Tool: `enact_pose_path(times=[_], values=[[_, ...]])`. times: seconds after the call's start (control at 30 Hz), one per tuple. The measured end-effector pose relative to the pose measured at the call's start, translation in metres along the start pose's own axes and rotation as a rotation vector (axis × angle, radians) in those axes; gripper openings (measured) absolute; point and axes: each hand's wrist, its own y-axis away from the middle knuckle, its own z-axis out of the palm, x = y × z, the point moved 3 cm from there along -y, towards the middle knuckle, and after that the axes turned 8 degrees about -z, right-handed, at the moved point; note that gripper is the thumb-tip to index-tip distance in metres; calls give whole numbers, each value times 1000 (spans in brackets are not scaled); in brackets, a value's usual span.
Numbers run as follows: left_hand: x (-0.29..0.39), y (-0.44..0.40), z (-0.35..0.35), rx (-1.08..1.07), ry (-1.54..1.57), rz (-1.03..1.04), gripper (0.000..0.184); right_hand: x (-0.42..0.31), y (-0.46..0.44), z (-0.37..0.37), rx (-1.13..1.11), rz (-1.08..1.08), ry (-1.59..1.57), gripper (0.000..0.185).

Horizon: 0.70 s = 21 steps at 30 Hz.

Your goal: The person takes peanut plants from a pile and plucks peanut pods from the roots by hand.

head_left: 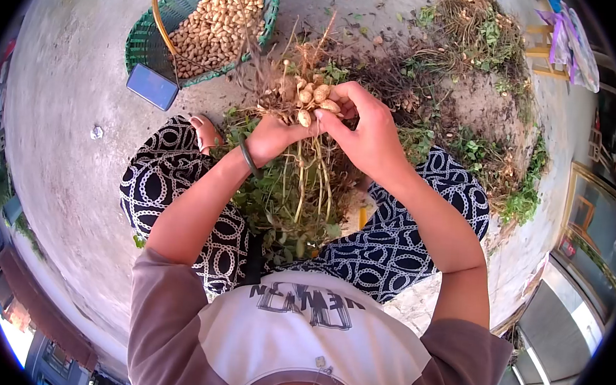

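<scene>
My left hand (pixel 274 140) is closed around the stems of a peanut plant (pixel 301 181), just below its roots. Pale peanut pods (pixel 304 117) cluster at the root end, and leafy stems hang down between my knees. Against the right side of that cluster, my right hand (pixel 361 125) pinches a pod between thumb and fingers. Beyond my hands, a green woven basket (pixel 139 41) with a tan handle holds a heap of loose peanuts (pixel 219 28).
A blue-screened phone (pixel 151 87) rests against the basket's near side. Heaps of pulled plants (pixel 483 34) lie on the concrete floor (pixel 67 93) to the right. Farther right are a wooden stool (pixel 539 48) with a purple bag (pixel 567 42) and a framed panel (pixel 588 227).
</scene>
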Motion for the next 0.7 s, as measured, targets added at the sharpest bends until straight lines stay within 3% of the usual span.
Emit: enact_pose_path(times=[0.1, 0.2, 0.33, 0.37, 0.47, 0.57, 0.63, 0.67, 0.7], values=[[-1, 2, -6, 72, -99, -280, 40, -5, -3, -5, -119, 3, 183, 21], [4, 8, -5, 68, -105, -289, 38, -2, -5, -9, -264, 57, -38, 27], [-4, 8, -12, 97, -83, -317, 34, 5, -3, -14, -284, 248, -753, 46], [-2, 8, -14, 131, -97, -333, 33, 8, -7, -21, -312, 188, -935, 46], [-4, 6, -14, 99, -200, -237, 34, -2, -17, -29, -61, 234, -1109, 33], [-2, 6, -10, 55, -243, -252, 36, 3, -19, -26, -175, 223, -715, 24], [-6, 7, -9, 17, -229, -237, 37, -11, -18, -17, -202, -55, -90, 24], [-7, 7, -8, -7, -218, -114, 38, -6, -15, -9, -167, -112, -40, 24], [-1, 8, -6, 17, -219, -186, 37, -1, -11, -3, -131, -169, 10, 23]])
